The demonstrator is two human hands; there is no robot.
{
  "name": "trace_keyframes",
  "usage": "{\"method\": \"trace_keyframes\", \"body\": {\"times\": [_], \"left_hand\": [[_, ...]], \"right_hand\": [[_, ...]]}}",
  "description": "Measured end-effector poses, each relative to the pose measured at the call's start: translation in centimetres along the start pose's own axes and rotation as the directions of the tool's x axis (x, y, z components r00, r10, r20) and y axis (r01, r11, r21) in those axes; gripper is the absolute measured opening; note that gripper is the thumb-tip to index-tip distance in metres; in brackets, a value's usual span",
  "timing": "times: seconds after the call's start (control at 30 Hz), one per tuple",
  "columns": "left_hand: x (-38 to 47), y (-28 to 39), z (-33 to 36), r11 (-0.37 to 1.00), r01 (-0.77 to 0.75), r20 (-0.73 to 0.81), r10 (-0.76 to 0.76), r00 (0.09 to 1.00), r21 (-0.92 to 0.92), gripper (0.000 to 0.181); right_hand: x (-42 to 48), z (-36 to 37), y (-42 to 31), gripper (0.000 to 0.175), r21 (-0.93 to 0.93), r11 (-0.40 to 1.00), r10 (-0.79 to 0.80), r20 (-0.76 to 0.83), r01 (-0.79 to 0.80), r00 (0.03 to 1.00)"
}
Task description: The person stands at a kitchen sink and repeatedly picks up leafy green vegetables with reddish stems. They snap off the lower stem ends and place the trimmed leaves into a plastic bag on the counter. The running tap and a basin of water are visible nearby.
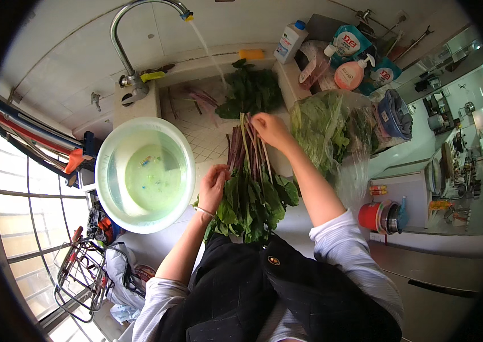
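Note:
A bunch of leafy greens with purple stems (252, 192) lies across the front edge of the sink, stems pointing away from me and leaves towards my body. My right hand (271, 130) has its thumb and fingers pinched on the stem ends. At the bunch's left side is my left hand (214, 184), its fingers curled against the stems; whether they grip is hidden. More dark green leaves (254, 89) lie in the tiled sink (203, 143), with loose purple stems (203, 97) to their left. Water runs from the faucet (115, 32) beside those leaves.
Left of my left hand stands a pale green basin (190, 171) holding water. A clear plastic bag of greens (322, 124) sits on the right. Behind it are a white bottle with blue cap (289, 42), a pink pump bottle (349, 75) and detergent pouches (350, 42). A yellow sponge (251, 54) lies at the back.

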State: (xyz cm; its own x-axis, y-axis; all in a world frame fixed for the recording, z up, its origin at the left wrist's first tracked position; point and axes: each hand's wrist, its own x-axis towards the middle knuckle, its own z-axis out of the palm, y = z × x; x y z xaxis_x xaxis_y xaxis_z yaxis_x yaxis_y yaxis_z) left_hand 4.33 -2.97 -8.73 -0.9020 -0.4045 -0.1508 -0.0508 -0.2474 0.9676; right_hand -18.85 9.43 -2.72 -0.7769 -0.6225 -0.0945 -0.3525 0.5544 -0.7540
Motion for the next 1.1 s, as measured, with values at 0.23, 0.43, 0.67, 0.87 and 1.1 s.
{"method": "trace_keyframes", "body": {"times": [0.23, 0.43, 0.67, 0.87, 1.1], "left_hand": [[-1.1, 1.0, 3.0, 0.699, -0.503, 0.455, 0.277, 0.846, 0.508, 0.035], [-1.4, -2.7, 4.3, 0.239, -0.651, 0.679, -0.055, 0.732, 0.721, 0.042], [0.4, 0.6, 6.8, 0.738, -0.391, 0.594, -0.017, 0.804, 0.551, 0.029], [1.2, 10.0, 14.2, 0.941, 0.338, 0.661, -0.251, 0.707, -0.005, 0.045], [1.0, 10.4, 15.8, 0.999, 0.04, 0.743, -0.029, 0.669, 0.003, 0.034]], "right_hand": [[-8.9, 4.3, 11.2, 0.032, -0.154, 0.92, 0.375, 0.085, -0.36, 0.923], [-13.3, -1.0, 7.3, 0.03, -0.103, 0.967, 0.211, -0.2, -0.234, 0.957], [-18.9, -12.7, -3.5, 0.025, 0.517, 0.846, 0.254, -0.173, -0.132, 0.951], [-18.9, -11.6, -4.1, 0.02, 0.712, 0.701, 0.227, -0.17, -0.04, 0.959], [-19.0, -9.3, -5.8, 0.014, 0.797, 0.599, 0.164, -0.216, 0.077, 0.963]]}}
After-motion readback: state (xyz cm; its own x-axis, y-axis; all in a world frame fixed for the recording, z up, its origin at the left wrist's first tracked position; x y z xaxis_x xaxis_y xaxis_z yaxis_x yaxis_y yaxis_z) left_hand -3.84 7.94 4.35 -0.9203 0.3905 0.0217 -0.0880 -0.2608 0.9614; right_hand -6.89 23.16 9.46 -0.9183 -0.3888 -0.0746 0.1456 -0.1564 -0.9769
